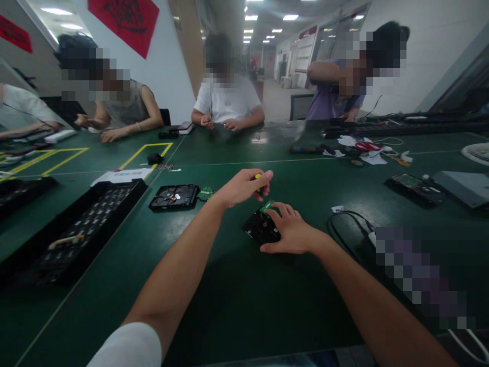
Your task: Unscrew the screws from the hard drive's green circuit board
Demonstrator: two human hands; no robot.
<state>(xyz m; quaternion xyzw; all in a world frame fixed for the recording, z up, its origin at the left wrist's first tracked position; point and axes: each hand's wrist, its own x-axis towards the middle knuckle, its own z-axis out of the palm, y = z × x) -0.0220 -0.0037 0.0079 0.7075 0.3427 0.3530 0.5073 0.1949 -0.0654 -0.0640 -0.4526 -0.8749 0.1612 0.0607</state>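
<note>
My left hand (246,187) is closed above the table, just beyond the hard drive. A small yellow-and-black handle (259,182) shows between its fingers; the rest of that tool is hidden. Under my right hand (292,229) lies a black hard drive (262,229), gripped along its right side by thumb and fingers. At the drive's far edge is a green circuit board (268,205), partly covered by the fingers. Left of my left hand, a second hard drive (173,197) rests flat, with a loose green circuit board (206,193) beside it.
A long black tray (130,196) stands at the left. Another drive (416,188) and a grey box (464,187) are at the right, near a black cable (344,239). Several people sit across the green table (237,306). Scraps and red-handled scissors (369,146) lie farther back.
</note>
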